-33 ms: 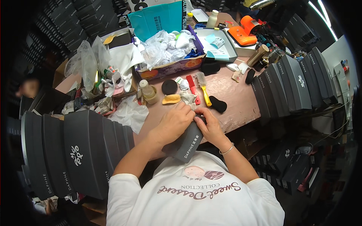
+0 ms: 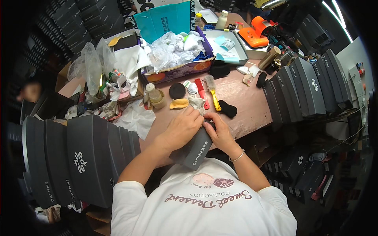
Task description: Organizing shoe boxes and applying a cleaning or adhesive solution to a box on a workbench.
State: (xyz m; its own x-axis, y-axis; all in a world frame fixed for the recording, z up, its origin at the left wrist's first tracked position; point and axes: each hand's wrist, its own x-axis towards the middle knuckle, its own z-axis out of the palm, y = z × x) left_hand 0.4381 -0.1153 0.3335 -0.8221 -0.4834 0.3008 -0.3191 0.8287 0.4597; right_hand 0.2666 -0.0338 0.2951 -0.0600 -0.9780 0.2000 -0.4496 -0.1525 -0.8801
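Note:
Close to my body, a dark grey shoe box (image 2: 195,151) lies at a slant by the front edge of the table. Over its far end my left hand (image 2: 183,128) and my right hand (image 2: 219,131) come together, fingers bent and pinched. A bit of something dark (image 2: 211,124) shows by the right thumb; the fingers cover most of it, so its kind is unclear. Just beyond the fingertips lie a crumpled whitish cloth (image 2: 195,103), a yellow sponge (image 2: 179,103), a red brush (image 2: 201,93), a yellow-handled brush (image 2: 214,94) and a black pad (image 2: 227,109).
Grey shoe boxes stand in rows at the left (image 2: 90,157) and right (image 2: 299,86). A purple carton (image 2: 177,73) full of crumpled paper sits at the back. Left of centre are a clear bottle (image 2: 151,92) and plastic bags (image 2: 136,120); an orange device (image 2: 254,37) stands far right.

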